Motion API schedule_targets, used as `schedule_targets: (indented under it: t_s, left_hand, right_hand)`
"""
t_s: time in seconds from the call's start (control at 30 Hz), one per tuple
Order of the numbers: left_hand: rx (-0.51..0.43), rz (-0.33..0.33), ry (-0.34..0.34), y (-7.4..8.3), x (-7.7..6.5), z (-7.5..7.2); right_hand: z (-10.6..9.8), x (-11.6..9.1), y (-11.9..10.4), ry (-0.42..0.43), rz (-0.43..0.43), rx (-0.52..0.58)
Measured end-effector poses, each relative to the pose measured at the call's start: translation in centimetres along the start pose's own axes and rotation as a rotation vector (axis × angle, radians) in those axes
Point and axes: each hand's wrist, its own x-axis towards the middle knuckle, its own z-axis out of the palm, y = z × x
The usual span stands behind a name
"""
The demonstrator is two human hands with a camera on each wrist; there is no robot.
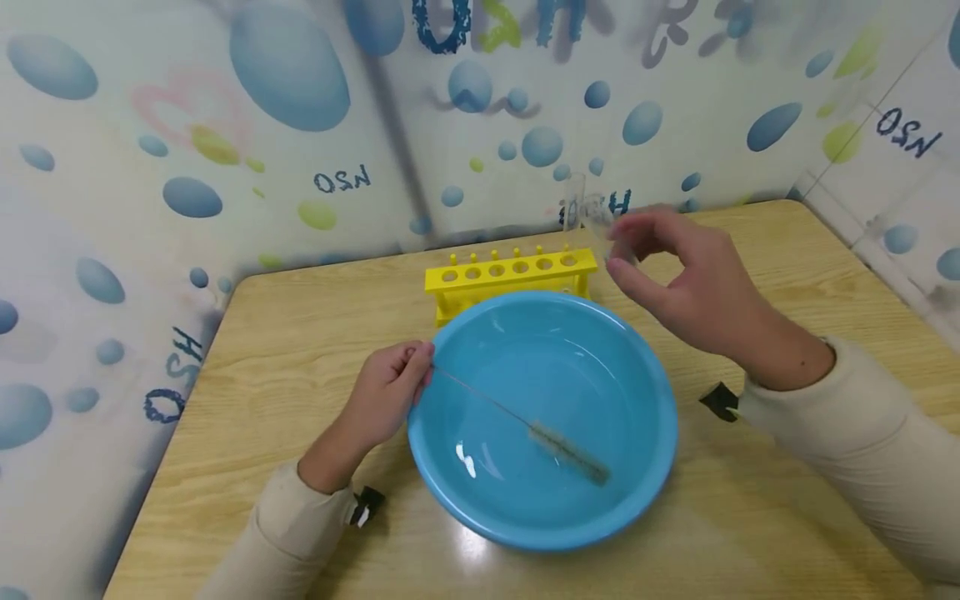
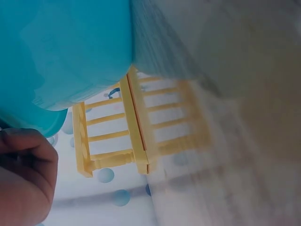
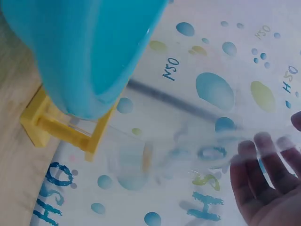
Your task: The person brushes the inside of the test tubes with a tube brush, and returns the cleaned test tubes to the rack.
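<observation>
My left hand (image 1: 386,387) pinches the looped wire end of a test tube brush (image 1: 567,452) at the rim of a blue basin (image 1: 663,417). The bristle end reaches down into the basin, which seems to hold water. My right hand (image 1: 693,279) is raised beyond the basin's right side, its thumb and fingers around a clear test tube (image 1: 597,215), blurred and hard to make out. Just left of it, another clear tube (image 1: 572,200) stands upright at the right end of a yellow test tube rack (image 1: 510,269). In the right wrist view, curled fingers (image 3: 265,150) touch the blurred clear glass.
The rack stands behind the basin, close to its far rim, on a wooden table (image 1: 322,333). A wall (image 1: 420,108) patterned with blue drops rises along the table's back edge. Small dark pieces (image 1: 722,402) are at both sleeve cuffs.
</observation>
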Motion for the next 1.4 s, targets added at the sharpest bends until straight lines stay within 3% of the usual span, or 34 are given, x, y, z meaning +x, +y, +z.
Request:
schedule_targets:
  t_s: [0.3, 0.57, 0.83, 1.13, 1.4]
  left_hand:
    - [-0.022, 0.001, 0.013, -0.4, 0.1, -0.2]
    - [-0.039, -0.01, 0.011, -0.7, -0.1, 0.0]
    - [-0.038, 0.006, 0.004, -0.7, -0.2, 0.1]
    - [-0.027, 0.013, 0.005, -0.4, -0.1, 0.1]
    - [-0.018, 0.005, 0.007, -0.2, -0.2, -0.1]
  right_hand:
    - [1.1, 4.4, -0.6, -0.102, 0.059, 0.099]
    - [3.1, 7.8, -1.0, -0.136, 0.101, 0.188]
    - [5.2, 9.8, -1.0, -0.22, 0.184, 0.213]
    - [7.3, 10.9, 0.4, -0.308, 0.251, 0.107]
    - [9.2, 11.7, 1.5, -0.466, 0.311, 0.042]
